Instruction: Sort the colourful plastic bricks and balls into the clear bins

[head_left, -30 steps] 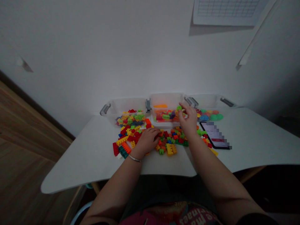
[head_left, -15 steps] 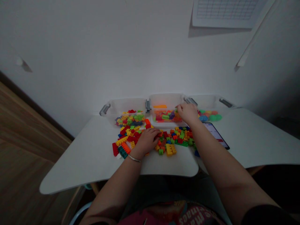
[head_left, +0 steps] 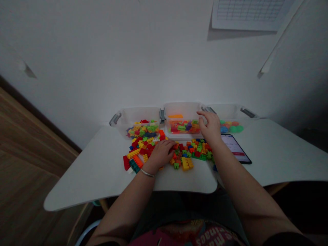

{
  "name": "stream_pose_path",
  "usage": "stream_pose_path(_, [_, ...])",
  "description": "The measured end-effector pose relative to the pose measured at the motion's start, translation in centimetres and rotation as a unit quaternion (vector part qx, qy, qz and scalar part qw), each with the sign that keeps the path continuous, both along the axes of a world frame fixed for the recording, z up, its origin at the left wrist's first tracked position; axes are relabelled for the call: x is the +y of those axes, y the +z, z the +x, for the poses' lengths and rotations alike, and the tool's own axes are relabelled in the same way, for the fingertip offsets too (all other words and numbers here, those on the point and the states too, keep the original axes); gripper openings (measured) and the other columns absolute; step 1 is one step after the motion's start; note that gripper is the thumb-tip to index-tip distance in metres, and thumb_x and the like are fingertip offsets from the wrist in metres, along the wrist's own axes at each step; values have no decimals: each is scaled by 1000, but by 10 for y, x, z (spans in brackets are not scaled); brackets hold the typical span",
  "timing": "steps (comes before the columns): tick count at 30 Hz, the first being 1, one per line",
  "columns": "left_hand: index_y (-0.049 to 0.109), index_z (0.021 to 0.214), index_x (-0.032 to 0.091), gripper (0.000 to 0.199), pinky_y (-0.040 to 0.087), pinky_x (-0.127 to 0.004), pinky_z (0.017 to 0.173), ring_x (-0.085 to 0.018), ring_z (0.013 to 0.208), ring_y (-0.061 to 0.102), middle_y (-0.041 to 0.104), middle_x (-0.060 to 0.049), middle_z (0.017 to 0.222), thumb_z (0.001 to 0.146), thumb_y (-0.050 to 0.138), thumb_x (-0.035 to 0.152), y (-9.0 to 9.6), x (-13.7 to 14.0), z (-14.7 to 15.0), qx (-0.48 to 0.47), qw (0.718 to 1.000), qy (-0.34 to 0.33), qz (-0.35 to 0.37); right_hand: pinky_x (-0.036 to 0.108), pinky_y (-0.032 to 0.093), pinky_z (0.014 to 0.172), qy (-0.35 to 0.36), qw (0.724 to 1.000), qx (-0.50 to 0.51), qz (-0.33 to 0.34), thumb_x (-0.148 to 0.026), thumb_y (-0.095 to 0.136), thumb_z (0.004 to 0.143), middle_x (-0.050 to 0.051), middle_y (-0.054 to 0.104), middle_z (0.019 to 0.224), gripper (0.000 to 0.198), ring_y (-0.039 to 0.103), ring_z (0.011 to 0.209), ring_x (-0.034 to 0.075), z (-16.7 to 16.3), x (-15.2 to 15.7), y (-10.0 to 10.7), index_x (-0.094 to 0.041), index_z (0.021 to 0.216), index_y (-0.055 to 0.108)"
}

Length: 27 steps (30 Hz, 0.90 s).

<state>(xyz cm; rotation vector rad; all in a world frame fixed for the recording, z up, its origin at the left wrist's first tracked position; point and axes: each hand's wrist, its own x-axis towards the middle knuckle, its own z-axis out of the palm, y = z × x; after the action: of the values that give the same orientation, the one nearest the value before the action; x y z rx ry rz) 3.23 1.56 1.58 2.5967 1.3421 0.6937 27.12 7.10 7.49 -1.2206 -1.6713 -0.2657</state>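
My left hand, with a silver bangle at its wrist, rests on a heap of colourful building bricks. Its fingers are spread over the bricks and no held piece shows; part of the heap is hidden beneath it. My right hand hovers at the right front corner of the middle clear plastic box. Thumb and forefinger are apart, with nothing between them. Inside that box lie red, orange, green and purple pieces. Yellow bricks lie at the heap's front edge.
The left clear box holds mixed small pieces. In the right clear box are coloured round pieces. A phone with a lit screen lies beside my right forearm. The white table stands against the wall.
My right hand has drawn back to the right from above the middle box, and its thumb and forefinger have opened. My left hand stays on the heap.
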Motion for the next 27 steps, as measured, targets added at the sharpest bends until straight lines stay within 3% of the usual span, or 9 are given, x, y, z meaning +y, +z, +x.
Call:
stream_pose_path(4, [64,117,17,34,45,-42,103,-24,113,57,66,-9,120,85,53,16,-1,3,6,-24,1000,-1,9,42,46,93,53,998,32,0,-25,45,89,9,71,106,29,61,102,25,-9,-33,-23,-20,107,67])
stream_pose_path(11, [66,110,17,31,48,-39,97,-23,107,57,65,-9,111,84,51,12,0,6,10,-57,993,56,85,42,45,93,78,990,-66,-94,-20,50,88,8,70,107,27,59,102,25,-22,-68,-69,-21,109,68])
stream_pose_path(17, [66,109,15,31,47,-41,98,-26,108,58,66,-12,111,83,49,12,3,8,0,-38,967,209,139,42,44,94,75,986,-83,-127,-19,50,89,8,71,105,25,59,102,25,-24,-61,-74,-20,104,70])
stream_pose_path(21, [67,105,18,27,45,-44,96,-28,110,57,66,-12,116,84,50,16,0,9,-3,-29,965,231,125,43,44,93,69,983,-91,-143,-21,49,90,8,71,105,24,59,102,26,-23,-61,-76,-21,103,70])
stream_pose_path(27, [67,85,20,13,45,-45,85,-29,97,60,68,-12,104,85,54,23,0,6,0,3,961,260,92,43,44,94,76,984,-93,-133,-20,49,89,8,71,103,24,59,100,25,-23,-67,-73,-22,101,70])
